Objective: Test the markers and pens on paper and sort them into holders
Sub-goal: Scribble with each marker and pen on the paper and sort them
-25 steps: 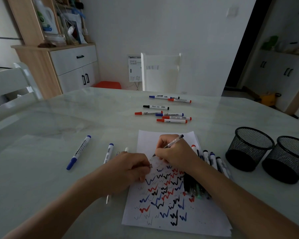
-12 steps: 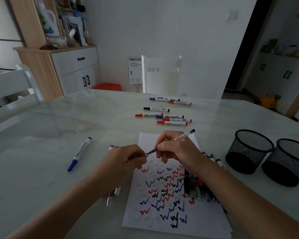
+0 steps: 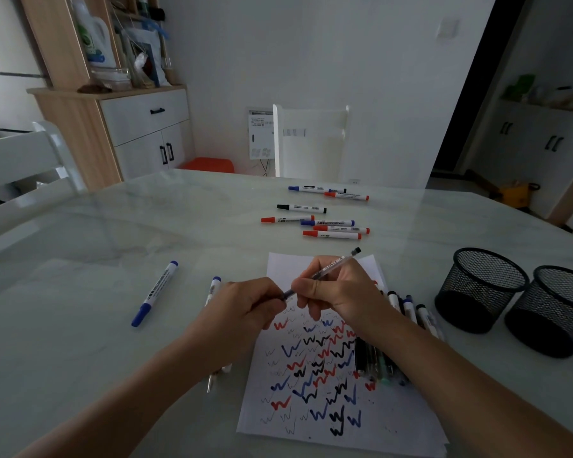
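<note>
My right hand (image 3: pixel 338 290) grips a thin clear pen (image 3: pixel 332 266) raised over the top of the white paper (image 3: pixel 325 414), which is covered in red, blue and black zigzags. My left hand (image 3: pixel 245 304) pinches a small cap at the pen's tip end, the two hands meeting. Two black mesh holders (image 3: pixel 480 289) (image 3: pixel 553 309) stand at the right. A row of pens and markers (image 3: pixel 407 312) lies along the paper's right edge, partly under my right forearm.
A blue marker (image 3: pixel 155 293) lies left of the paper, another (image 3: pixel 213 289) partly behind my left hand. Several red, blue and black markers (image 3: pixel 331 223) lie in the table's far middle. White chairs stand at the far side and left.
My right hand lifted the pen off the paper and tilted it up. My left hand rose to meet the pen's tip with the cap.
</note>
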